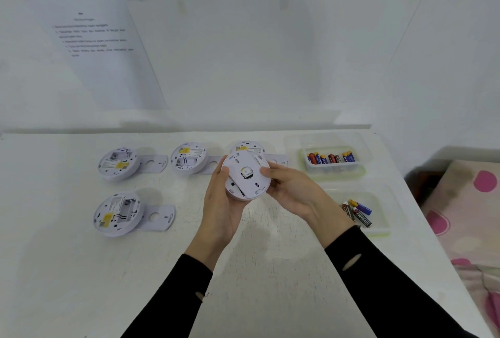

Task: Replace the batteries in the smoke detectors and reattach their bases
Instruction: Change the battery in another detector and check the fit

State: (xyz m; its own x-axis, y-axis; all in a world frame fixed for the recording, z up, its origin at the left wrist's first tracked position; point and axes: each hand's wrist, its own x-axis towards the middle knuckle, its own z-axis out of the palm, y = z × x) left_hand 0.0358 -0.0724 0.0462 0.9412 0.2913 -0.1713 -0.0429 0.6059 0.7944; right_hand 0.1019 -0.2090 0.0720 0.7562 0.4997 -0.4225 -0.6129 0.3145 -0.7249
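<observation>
I hold a round white smoke detector (246, 175) with its base plate on top, above the middle of the table. My left hand (223, 205) cups it from below and the left, fingers curled round its rim. My right hand (289, 189) grips its right edge with thumb and fingers. Three detectors lie on their faces with open battery bays: one at back left (117, 163), one at back centre (189, 157), one at front left (117, 213). Each leans on a loose base plate (158, 217). A fourth detector (250, 147) shows partly behind the held one.
A clear tub (332, 168) of batteries stands at back right. Nearer, a shallow tray (378, 213) holds a few loose batteries (358, 212). The white table (270, 256) meets a wall with printed sheets. A pink-patterned cloth (465, 202) lies off the right edge.
</observation>
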